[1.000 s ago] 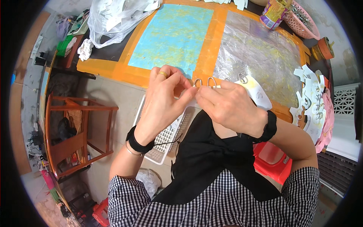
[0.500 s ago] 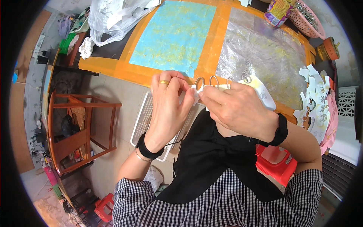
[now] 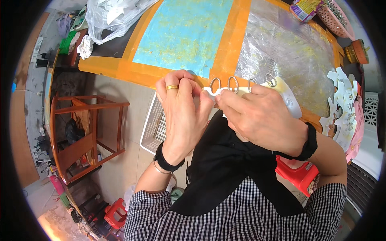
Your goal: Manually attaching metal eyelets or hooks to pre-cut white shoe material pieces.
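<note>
A table (image 3: 132,70) with an orange border fills the upper part of the view, covered by a blue sheet (image 3: 185,32) on the left and a clear plastic sheet (image 3: 289,52) on the right. A wooden chair (image 3: 80,136) is seen on the floor at the left, below the table's edge. A white plastic bag (image 3: 116,16) lies on the table's far left corner. A white basket (image 3: 155,126) stands under the table edge, partly hidden by the left hand (image 3: 183,116). A red stool (image 3: 299,174) shows below the right forearm. White cut-outs (image 3: 341,104) are piled at the table's right end, and a pink basket (image 3: 335,18) sits at the far right corner.

Just in front of the table's near edge, a white card (image 3: 285,94) with four metal rings (image 3: 233,84) along its top is held between both hands. Its left end is pinched by the left hand's thumb and fingers, pressed together; a gold ring (image 3: 172,87) is worn on one finger. The card's middle is gripped by the right hand (image 3: 261,118), fingers closed over it. Black wristbands are worn on both wrists.
</note>
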